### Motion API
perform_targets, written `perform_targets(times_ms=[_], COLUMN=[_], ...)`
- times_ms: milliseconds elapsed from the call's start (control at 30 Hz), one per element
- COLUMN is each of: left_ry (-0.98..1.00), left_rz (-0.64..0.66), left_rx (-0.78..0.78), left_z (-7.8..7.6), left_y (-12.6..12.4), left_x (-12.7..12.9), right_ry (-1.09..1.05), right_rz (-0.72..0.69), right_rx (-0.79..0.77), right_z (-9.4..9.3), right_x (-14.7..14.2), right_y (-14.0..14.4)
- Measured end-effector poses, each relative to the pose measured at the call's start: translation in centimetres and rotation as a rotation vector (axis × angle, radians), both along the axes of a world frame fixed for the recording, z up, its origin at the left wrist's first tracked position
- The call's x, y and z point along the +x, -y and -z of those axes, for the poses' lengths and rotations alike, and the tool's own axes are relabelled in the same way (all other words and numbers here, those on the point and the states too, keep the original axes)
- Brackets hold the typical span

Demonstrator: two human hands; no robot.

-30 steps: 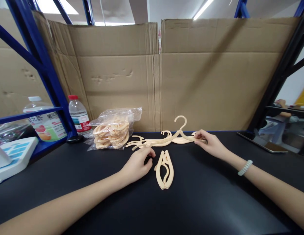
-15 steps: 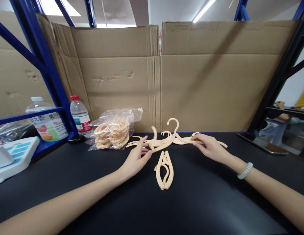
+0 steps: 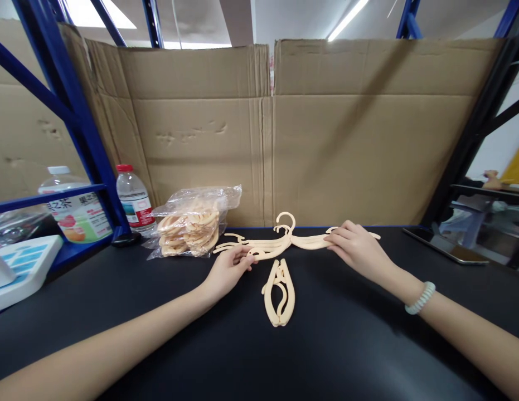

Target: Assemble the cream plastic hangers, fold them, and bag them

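Note:
Several cream plastic folding clothes hangers (image 3: 272, 245) lie spread in a stack near the back of the black table, arms out to both sides and two hooks showing above the middle. At their left end my left hand (image 3: 226, 273) is closed, fingers and thumb around the arms. My right hand (image 3: 359, 246) pinches the right arms between thumb and fingertips, its palm covering part of them. Just in front, between both hands, a folded hanger (image 3: 290, 301) lies flat on the table (image 3: 347, 334), touched by neither hand.
A clear bag of folded hangers (image 3: 190, 228) sits at the back left, beside a red-capped water bottle (image 3: 134, 197). A phone-like dark slab (image 3: 445, 245) lies at the back right. Cardboard sheets (image 3: 368, 133) wall off the rear, with a blue metal frame (image 3: 81, 128) at left.
The stacked hangers have drawn together: the upper hook moved left and down beside the others, and their arms line up more closely. My left hand shifted slightly left; my right hand stays on the right arms.

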State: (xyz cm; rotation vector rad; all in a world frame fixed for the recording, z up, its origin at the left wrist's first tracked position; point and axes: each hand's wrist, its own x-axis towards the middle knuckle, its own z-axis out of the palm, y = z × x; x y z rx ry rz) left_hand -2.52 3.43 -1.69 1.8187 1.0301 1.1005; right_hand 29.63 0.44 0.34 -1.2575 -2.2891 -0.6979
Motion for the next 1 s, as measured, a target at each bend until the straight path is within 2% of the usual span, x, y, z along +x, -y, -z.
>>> perform_targets(times_ms=[133, 233, 400, 533, 633, 733, 833, 1000], left_ry=[0.024, 0.035, 0.042, 0.057, 0.091, 0.161, 0.267, 0.5], left_rz=[0.007, 0.003, -0.004, -0.009, -0.018, -0.055, -0.088, -0.047], left_rx=[-0.026, -0.043, -0.059, -0.051, -0.07, -0.093, -0.116, -0.23], left_z=[-0.4, -0.6, -0.6, -0.6, -0.6, -0.6, -0.6, -0.8], left_y=[0.3, 0.5, 0.5, 0.5, 0.5, 0.6, 0.7, 1.1], left_x=[0.1, 0.1, 0.2, 0.2, 0.2, 0.2, 0.2, 0.5], right_ry=[0.061, 0.061, -0.087, -0.421, -0.686, -0.865, -1.015, -1.32], right_rz=[0.217, 0.245, 0.087, -0.093, -0.17, -0.21, -0.231, -0.365], right_rx=[0.072, 0.105, 0.089, -0.038, -0.178, -0.342, -0.442, -0.61], right_z=[-0.2, -0.1, -0.1, 0.2, 0.5, 0.7, 0.7, 0.1], right_x=[-0.4, -0.8, -1.1, -1.6, -1.7, -1.2, -0.8, -1.3], right_y=[0.7, 1.0, 1.0, 0.9, 0.5, -0.1, -0.5, -0.1])
